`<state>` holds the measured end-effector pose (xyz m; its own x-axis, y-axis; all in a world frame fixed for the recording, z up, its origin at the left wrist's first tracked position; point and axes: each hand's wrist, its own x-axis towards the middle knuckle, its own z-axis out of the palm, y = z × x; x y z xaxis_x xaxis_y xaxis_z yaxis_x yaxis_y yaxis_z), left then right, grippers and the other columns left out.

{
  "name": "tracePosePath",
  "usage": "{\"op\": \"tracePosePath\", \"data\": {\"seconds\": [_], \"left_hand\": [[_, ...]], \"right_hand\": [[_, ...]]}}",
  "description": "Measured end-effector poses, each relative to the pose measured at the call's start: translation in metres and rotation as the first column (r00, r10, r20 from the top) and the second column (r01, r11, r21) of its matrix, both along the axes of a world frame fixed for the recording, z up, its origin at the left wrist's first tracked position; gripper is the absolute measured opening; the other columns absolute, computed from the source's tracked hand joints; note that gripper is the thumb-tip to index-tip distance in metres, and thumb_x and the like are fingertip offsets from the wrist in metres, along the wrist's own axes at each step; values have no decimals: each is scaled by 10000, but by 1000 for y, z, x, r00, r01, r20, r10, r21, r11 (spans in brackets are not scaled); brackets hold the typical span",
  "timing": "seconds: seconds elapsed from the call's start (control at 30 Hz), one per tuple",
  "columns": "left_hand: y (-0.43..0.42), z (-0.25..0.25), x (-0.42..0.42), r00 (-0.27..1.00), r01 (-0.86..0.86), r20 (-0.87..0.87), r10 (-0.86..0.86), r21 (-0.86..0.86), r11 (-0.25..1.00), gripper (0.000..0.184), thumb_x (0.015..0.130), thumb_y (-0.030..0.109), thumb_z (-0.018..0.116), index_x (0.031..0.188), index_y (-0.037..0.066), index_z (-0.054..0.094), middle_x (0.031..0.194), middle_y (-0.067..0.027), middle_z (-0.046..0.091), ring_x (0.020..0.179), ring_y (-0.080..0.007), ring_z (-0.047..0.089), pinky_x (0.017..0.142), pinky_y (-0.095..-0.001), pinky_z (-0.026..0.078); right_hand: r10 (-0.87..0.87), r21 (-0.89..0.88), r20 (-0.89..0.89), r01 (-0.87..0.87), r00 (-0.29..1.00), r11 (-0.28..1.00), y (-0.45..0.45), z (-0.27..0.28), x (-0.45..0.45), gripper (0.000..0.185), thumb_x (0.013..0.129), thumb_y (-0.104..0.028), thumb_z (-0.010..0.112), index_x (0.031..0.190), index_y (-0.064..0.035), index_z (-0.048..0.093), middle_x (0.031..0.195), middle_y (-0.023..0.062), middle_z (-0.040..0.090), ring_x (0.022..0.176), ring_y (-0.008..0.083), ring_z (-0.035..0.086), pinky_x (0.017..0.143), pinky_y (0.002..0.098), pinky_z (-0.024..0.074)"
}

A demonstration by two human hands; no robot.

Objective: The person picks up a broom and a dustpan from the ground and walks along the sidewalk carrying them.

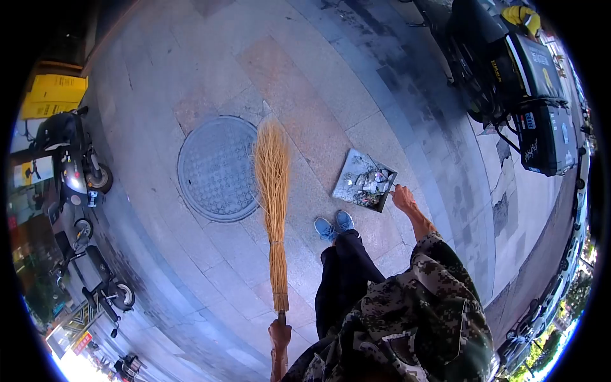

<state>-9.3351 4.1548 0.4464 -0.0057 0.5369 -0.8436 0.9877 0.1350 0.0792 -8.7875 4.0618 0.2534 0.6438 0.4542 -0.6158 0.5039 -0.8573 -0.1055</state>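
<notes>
A long straw broom point(275, 210) stretches forward over the pavement, its bristle tips slightly blurred near a round manhole cover point(216, 169). My left hand point(280, 333) is closed around the broom's handle at the near end. On the right, my right hand point(403, 198) grips the handle of a metal dustpan point(347, 178). Mixed litter point(372, 184) lies in the pan, heaped toward its back wall. Most of the dustpan's handle is hidden by my fingers. The pan is just ahead of my blue shoes point(334, 225).
Scooters point(76, 162) and another two-wheeler point(98, 280) are parked along the left, by yellow boxes point(54, 95). A motorbike with black delivery boxes point(544, 137) stands at upper right, near a person in yellow point(522, 18). Paving tiles point(305, 63) extend ahead.
</notes>
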Motion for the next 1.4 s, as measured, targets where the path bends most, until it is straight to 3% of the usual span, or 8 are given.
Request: {"op": "tracePosePath", "data": {"seconds": [0.2, 0.27, 0.53, 0.7, 0.8, 0.9, 1.0, 1.4], "left_hand": [[73, -30, 47, 999, -29, 26, 29, 28, 999, 187, 571, 83, 574, 643, -83, 528, 539, -215, 545, 467, -304, 572, 462, -395, 457], [99, -31, 77, 964, -266, 11, 266, 20, 964, 205, 566, 106, 615, 599, -74, 524, 537, -209, 550, 416, -279, 553, 437, -386, 449], [213, -78, 175, 994, 85, -73, -84, 2, 996, 319, 511, 212, 687, 690, -41, 608, 679, -204, 601, 669, -329, 601, 624, -409, 467], [255, -110, 200, 994, 95, 41, -98, 55, 994, 395, 701, 330, 535, 635, -56, 588, 641, -257, 556, 648, -406, 561, 551, -455, 424], [423, -67, 295, 978, 207, -53, -202, 98, 974, 322, 676, 243, 564, 632, -76, 575, 586, -237, 558, 564, -373, 572, 503, -428, 423], [504, -24, 383, 981, 123, 149, -125, 19, 992, 230, 641, 133, 575, 631, -96, 559, 523, -189, 546, 502, -309, 573, 478, -397, 426], [553, -67, 447, 977, -60, 202, 72, -62, 996, 132, 606, 54, 569, 611, -76, 542, 495, -140, 530, 416, -232, 543, 392, -352, 407], [749, -85, 791, 899, 301, 280, -337, 165, 939, 45, 639, 25, 509, 639, -20, 500, 481, -98, 498, 373, -189, 505, 337, -335, 397]], "right_hand": [[-284, 66, -4, 283, 959, 957, -3, 27, 34, 311, 773, -255, 555, 821, 46, 498, 768, 293, 528, 747, 442, 526, 624, 491, 426], [-294, 169, 24, 286, 955, 943, -5, 13, 43, 289, 764, -241, 557, 760, 38, 484, 731, 262, 527, 673, 440, 507, 581, 507, 403], [-446, 269, -22, 435, 895, 859, 75, -43, 96, 297, 748, -243, 515, 744, 54, 522, 715, 272, 547, 694, 449, 524, 587, 500, 412], [-369, 238, -34, 366, 929, 900, 103, -8, 125, 359, 742, -286, 493, 735, 72, 510, 756, 304, 540, 747, 446, 526, 656, 480, 418], [-437, 396, 143, 354, 888, 847, 212, -10, 177, 217, 770, -217, 478, 694, -15, 462, 630, 166, 449, 572, 367, 450, 499, 466, 341], [-460, 247, 108, 424, 881, 871, 251, -10, 213, 219, 769, -204, 492, 742, 13, 481, 725, 234, 514, 662, 416, 493, 557, 465, 394], [-526, 253, 69, 496, 847, 831, 278, -9, 263, 241, 778, -210, 483, 753, 30, 494, 732, 262, 526, 665, 433, 505, 568, 465, 410], [-600, 364, 69, 540, 797, 759, 337, -31, 418, 245, 765, -196, 523, 743, 43, 472, 674, 267, 538, 659, 447, 520, 568, 481, 422]]}}
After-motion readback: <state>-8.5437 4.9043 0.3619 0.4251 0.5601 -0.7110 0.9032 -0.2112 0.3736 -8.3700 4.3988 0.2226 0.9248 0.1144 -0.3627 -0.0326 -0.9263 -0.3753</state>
